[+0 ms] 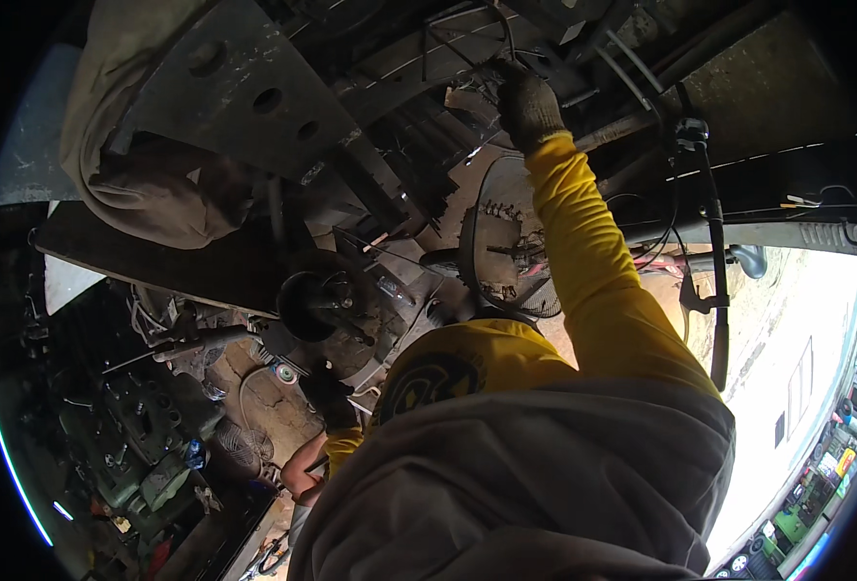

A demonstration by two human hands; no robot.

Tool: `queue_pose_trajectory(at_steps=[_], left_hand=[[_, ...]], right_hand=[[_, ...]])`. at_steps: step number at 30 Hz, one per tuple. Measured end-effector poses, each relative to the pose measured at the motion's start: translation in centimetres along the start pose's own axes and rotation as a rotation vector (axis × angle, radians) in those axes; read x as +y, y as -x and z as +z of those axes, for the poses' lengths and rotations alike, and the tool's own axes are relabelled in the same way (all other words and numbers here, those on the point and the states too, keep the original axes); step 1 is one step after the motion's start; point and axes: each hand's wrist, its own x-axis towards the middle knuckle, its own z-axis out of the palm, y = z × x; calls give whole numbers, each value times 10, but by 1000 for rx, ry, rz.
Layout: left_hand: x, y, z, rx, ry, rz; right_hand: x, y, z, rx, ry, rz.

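My right arm, in a yellow sleeve, is stretched far up and forward. My right hand (530,108), in a dark knitted glove, is closed among dark metal parts at the top. Thin bent bars (467,44) stand beside its fingers; what the fingers hold is hidden in shadow. Down at the lower left is my left hand (327,399), in a dark glove below a yellow cuff. Its fingers are lost in shadow. Next to it lies a small round disc (285,373) with a coloured centre.
A large steel plate with round holes (269,100) hangs at upper left, with grey cloth (172,208) below it. A dark round hub (312,302) sits mid-left. Cables and a vertical bar (714,232) hang at right. Bare skin (303,472) shows at lower left.
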Motion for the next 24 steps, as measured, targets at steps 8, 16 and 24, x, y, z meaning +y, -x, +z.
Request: queue_pose_trajectory(at_steps=[8,16,24], left_hand=[[3,-1,1,2,14,-5],[0,0,3,2,16,-26],[6,-2,7,-6,12,-14]], right_hand=[[-26,10,-18,-63,-82,174],[-45,16,-22,-76,-211,246],[3,8,-13,-56,-103,70]])
